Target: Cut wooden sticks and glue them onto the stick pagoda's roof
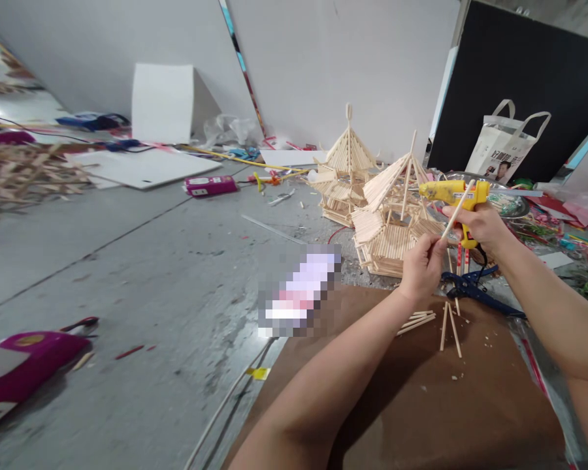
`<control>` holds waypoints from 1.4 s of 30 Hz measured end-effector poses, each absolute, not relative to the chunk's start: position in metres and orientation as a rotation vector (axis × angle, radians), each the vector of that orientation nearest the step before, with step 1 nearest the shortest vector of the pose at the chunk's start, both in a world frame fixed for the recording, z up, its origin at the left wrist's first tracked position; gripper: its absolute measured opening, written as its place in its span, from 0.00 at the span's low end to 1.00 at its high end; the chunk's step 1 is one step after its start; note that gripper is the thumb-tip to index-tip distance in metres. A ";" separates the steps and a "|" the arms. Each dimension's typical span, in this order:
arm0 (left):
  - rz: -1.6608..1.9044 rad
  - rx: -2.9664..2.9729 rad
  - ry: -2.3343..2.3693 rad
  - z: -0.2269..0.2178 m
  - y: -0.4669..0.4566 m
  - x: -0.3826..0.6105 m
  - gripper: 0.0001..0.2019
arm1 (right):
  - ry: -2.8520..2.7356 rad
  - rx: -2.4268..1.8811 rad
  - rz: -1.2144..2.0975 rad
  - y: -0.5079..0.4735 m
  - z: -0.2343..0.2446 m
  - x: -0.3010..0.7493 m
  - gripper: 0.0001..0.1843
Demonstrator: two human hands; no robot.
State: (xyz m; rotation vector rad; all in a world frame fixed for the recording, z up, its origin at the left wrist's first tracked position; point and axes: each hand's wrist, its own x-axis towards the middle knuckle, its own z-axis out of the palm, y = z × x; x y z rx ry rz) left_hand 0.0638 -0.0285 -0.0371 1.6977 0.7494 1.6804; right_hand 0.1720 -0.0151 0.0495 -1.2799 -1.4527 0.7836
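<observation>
My left hand (424,266) is closed on a thin wooden stick (457,212), which slants up and to the right. Wrapped round the handle of a yellow glue gun (443,190) is my right hand (490,227); the gun's nozzle points left. Just behind my left hand stands a small pavilion (387,241) built of wooden sticks, its pointed roof covered only in part. A second stick pavilion (349,156) with a fuller roof stands farther back. Loose sticks (416,321) lie on the brown board (421,405) below my hands.
Blue-handled cutters (475,287) lie at the board's far right edge. A phone (301,287), blurred out, lies left of the board with a cable. Purple power strips or tools (210,185) are on the grey floor. A paper bag (502,147) leans against a black panel.
</observation>
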 end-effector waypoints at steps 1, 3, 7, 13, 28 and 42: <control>1.680 1.696 0.751 -0.037 -0.028 0.064 0.11 | -1.452 -1.280 0.781 -0.015 0.050 0.172 0.15; 1.679 1.694 0.755 -0.038 -0.028 0.064 0.11 | -1.448 -1.283 0.775 -0.015 0.051 0.172 0.15; 1.675 1.692 0.759 -0.039 -0.027 0.064 0.11 | -1.460 -1.270 0.764 -0.012 0.051 0.172 0.15; 1.663 1.635 0.745 -0.041 -0.025 0.066 0.12 | -1.460 -1.235 0.738 -0.006 0.052 0.173 0.12; 1.529 1.080 0.716 -0.038 -0.002 0.058 0.14 | -1.234 -1.072 0.797 -0.006 0.047 0.196 0.11; 1.487 0.900 0.710 -0.026 0.003 0.049 0.15 | -0.943 -1.386 0.786 -0.048 0.001 0.294 0.13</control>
